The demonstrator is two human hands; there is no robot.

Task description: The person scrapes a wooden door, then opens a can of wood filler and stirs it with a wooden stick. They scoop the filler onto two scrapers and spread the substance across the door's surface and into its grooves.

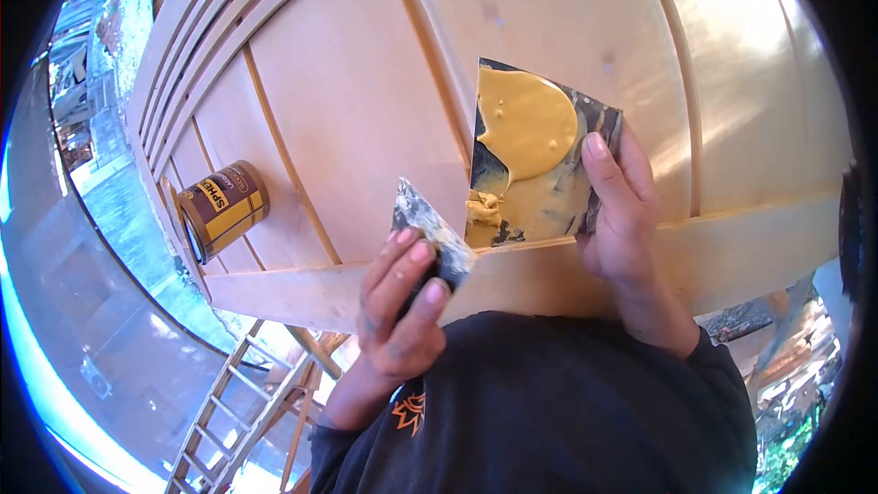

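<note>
My right hand (622, 206) grips the edge of a flat dark plate (599, 119), thumb on top. A smooth pool of yellow putty (530, 123) covers much of the plate, with a rougher lump at its lower left corner. My left hand (402, 306) is closed around a small putty scraper (425, 224), its blade smeared with whitish and yellow residue. The scraper's right corner lies close to the plate's lower left corner. Beneath both tools is a pale wooden panel (347, 110) with darker grooves.
A brown and yellow can (224, 208) sits on the panel's left part. Slats (242, 18) run along the upper left. A raised wooden edge (732, 242) borders the side nearest me. A ladder (229, 407) stands below left.
</note>
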